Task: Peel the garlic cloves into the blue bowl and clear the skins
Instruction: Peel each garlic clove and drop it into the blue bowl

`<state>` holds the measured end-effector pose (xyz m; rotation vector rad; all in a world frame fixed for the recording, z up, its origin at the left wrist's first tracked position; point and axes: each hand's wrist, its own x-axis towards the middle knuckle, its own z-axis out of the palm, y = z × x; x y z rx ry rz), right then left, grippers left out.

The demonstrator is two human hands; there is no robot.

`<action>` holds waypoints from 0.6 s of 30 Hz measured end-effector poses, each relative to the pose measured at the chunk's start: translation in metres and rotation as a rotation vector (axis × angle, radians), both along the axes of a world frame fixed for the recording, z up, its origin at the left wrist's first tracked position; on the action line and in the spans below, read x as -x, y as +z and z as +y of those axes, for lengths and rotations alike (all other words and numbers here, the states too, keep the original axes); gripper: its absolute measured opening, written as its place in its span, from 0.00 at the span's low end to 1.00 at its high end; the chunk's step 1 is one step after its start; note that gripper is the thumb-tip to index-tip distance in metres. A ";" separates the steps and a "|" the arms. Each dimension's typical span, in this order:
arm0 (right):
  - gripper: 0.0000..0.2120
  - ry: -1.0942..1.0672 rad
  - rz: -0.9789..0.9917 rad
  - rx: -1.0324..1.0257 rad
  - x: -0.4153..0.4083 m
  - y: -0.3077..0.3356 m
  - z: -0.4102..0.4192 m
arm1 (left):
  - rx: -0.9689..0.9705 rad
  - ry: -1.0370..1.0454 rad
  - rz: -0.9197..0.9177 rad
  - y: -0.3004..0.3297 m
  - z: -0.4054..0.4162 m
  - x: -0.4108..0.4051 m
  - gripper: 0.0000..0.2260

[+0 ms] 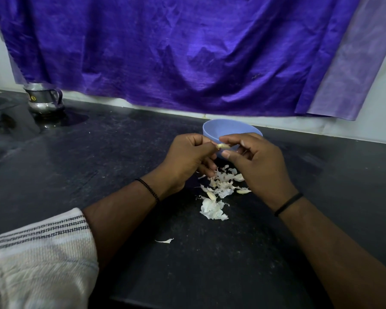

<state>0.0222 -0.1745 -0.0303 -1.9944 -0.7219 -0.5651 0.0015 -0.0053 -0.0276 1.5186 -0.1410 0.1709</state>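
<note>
Garlic clove [223, 146] lies crosswise (left-right) | left hand [188, 159], right hand [256, 162] pinch its ends

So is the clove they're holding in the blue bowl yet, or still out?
Out. The garlic clove is pinched between the left hand and right hand, in front of the blue bowl. The bowl's contents cannot be seen.

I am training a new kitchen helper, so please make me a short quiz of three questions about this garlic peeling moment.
1. True or false: both hands pinch one garlic clove.
2. Where does the blue bowl stand? A) just behind the hands B) beside the steel jug C) at the near edge of the counter
3. Fill in: the pile of skins lies on the black ____.

Key: 1 true: left hand and right hand hold it. 2 A. 3 counter.
</note>
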 end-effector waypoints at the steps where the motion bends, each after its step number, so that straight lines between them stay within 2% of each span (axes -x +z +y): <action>1: 0.14 -0.008 -0.014 0.025 0.000 0.000 -0.001 | -0.001 -0.002 0.000 0.000 0.000 0.000 0.05; 5: 0.10 -0.050 -0.076 0.050 0.002 0.001 -0.002 | -0.017 -0.066 0.026 -0.001 0.000 0.000 0.05; 11: 0.10 -0.052 -0.038 0.005 0.003 0.002 -0.001 | 0.010 -0.115 0.033 -0.001 0.000 -0.001 0.11; 15: 0.09 -0.036 -0.008 -0.022 0.005 0.003 0.000 | -0.008 -0.108 0.012 -0.003 0.003 -0.001 0.08; 18: 0.08 -0.023 0.043 -0.086 0.004 0.003 0.000 | 0.076 -0.142 0.063 -0.002 0.003 -0.001 0.08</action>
